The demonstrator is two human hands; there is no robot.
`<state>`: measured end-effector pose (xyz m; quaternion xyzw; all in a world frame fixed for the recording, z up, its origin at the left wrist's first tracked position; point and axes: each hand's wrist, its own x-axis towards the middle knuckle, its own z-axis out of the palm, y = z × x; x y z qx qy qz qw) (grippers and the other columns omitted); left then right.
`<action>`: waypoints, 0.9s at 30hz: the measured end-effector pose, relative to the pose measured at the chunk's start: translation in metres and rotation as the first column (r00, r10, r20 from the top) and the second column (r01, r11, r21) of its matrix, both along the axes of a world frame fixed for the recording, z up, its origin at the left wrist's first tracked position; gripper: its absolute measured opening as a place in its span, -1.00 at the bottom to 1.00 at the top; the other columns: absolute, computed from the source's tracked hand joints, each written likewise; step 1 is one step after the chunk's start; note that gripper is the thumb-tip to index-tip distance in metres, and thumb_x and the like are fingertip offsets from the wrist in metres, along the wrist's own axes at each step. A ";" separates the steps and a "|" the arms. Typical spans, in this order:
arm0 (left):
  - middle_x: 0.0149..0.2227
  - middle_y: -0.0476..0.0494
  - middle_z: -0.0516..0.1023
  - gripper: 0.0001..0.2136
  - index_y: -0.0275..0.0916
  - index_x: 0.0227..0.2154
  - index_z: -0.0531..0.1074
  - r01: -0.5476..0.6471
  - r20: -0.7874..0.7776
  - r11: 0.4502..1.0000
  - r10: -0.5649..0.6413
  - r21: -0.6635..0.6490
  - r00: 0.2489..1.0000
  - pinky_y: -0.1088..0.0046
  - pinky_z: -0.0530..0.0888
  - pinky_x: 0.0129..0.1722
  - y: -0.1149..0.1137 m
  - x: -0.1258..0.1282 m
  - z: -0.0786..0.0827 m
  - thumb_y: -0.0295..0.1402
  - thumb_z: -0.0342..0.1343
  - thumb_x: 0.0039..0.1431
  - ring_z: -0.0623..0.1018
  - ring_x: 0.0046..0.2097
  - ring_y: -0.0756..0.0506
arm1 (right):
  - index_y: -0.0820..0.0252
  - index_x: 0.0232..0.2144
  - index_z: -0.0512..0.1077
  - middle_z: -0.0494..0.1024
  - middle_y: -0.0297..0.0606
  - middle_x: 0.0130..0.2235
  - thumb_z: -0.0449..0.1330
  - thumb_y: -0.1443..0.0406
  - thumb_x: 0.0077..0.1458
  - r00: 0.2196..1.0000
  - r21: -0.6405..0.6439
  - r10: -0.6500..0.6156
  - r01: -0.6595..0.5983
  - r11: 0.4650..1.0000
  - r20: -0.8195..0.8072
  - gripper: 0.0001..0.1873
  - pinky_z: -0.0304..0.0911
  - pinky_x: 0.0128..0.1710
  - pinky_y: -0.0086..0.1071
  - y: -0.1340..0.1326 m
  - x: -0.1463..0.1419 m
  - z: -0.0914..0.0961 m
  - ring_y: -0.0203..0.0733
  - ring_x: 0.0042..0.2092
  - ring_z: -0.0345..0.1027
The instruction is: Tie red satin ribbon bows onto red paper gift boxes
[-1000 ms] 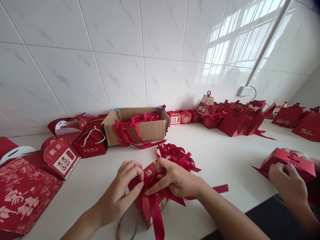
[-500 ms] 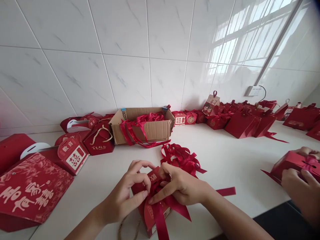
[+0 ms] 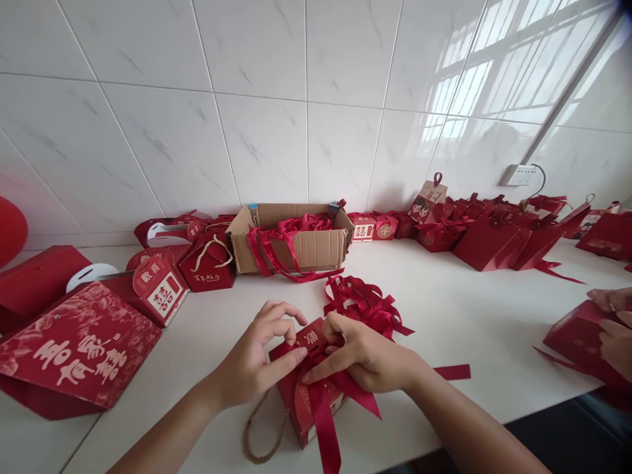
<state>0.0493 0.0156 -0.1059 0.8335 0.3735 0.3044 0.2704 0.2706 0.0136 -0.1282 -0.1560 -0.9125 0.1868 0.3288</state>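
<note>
A small red gift box (image 3: 309,337) with gold characters stands on the table in front of me, tilted from my view. A dark red satin ribbon (image 3: 324,421) is looped across its top, its tails hanging over the near side. My right hand (image 3: 363,352) pinches the ribbon at the top of the box, with the index finger pointing along it. My left hand (image 3: 269,349) is at the box's left side; its thumb tip is by the ribbon and its fingers are curved and apart. The knot is mostly hidden. A twine loop (image 3: 247,438) lies beside the box.
Loose ribbons (image 3: 363,303) lie behind the box. Further back is a cardboard box (image 3: 316,257) holding more ribbons. Several red gift boxes (image 3: 160,289) stand at left, and red bags (image 3: 486,243) at right. Another person's hands (image 3: 617,336) hold a red box (image 3: 567,329) at far right.
The view has shifted slightly. My left index finger has come away from the thumb, while my right hand keeps its pinch. At right, the other person's box has been turned.
</note>
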 end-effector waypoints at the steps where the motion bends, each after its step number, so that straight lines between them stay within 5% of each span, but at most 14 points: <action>1: -0.15 -0.12 0.45 -0.78 -0.19 -0.56 0.18 -0.002 -0.012 1.000 0.002 0.010 1.000 0.25 0.30 0.00 0.001 -0.001 0.000 -0.28 0.02 0.14 0.36 -0.04 -0.16 | 0.19 -0.20 0.60 0.15 -0.28 -0.38 -0.02 0.53 0.13 1.000 0.000 -0.004 0.004 1.000 0.012 -0.58 0.26 -0.28 -0.41 0.000 0.000 0.000 -0.26 -0.28 0.10; 8: -0.12 -0.11 0.41 -0.77 -0.18 -0.51 0.14 0.046 -0.117 0.999 -0.046 -0.001 0.992 0.33 0.32 -0.02 0.009 -0.006 -0.005 -0.27 0.06 0.14 0.35 -0.01 -0.15 | 0.17 -0.23 0.61 0.02 -0.34 -0.39 -0.05 0.65 0.01 0.996 -0.001 -0.027 0.027 1.000 0.088 -0.47 0.19 -0.31 -0.42 0.003 0.001 0.000 -0.24 -0.27 0.05; 16: -0.07 -0.13 0.46 -0.77 -0.17 -0.53 0.21 0.081 0.031 0.986 -0.077 -0.148 0.997 0.28 0.24 0.11 0.009 -0.007 -0.001 -0.23 0.07 0.16 0.31 0.11 -0.17 | 0.13 -0.22 0.60 0.01 -0.34 -0.39 -0.04 0.61 0.09 0.998 -0.025 -0.018 0.019 0.999 0.059 -0.50 0.18 -0.32 -0.41 0.004 0.002 -0.002 -0.24 -0.28 0.03; 27: -0.27 -0.13 0.55 -0.65 -0.17 -0.60 0.06 -0.039 0.250 0.955 0.117 -0.294 0.961 0.36 0.38 -0.03 -0.008 0.013 -0.012 -0.28 0.15 0.09 0.44 0.02 -0.16 | 0.11 -0.23 0.61 0.10 -0.31 -0.38 -0.03 0.55 0.12 0.999 -0.111 -0.008 0.003 0.994 -0.044 -0.54 0.20 -0.33 -0.39 0.000 0.003 -0.002 -0.27 -0.30 0.08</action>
